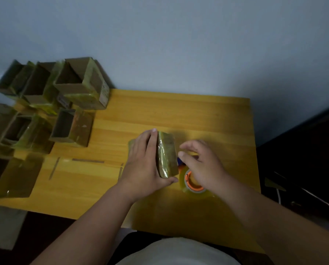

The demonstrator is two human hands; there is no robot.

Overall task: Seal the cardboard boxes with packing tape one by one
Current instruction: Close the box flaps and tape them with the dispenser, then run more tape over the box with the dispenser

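Note:
A small cardboard box [166, 153] wrapped in glossy yellowish tape sits mid-table. My left hand [144, 161] lies over its left side, fingers straight along the top and thumb hooked under its near corner. My right hand [202, 165] hovers just right of the box with fingers loosely curled, above a roll of clear packing tape [193, 185] with an orange core. A blue and orange object [180, 163] peeks out between box and hand. I cannot tell whether the right fingers pinch a tape end.
Several open, tape-covered cardboard boxes [77, 85] are stacked at the table's left and back-left. Flat cardboard pieces [16, 176] lie at the near left. The wooden table [198, 111] ends at the right beside dark furniture [303, 150]. A wall stands behind.

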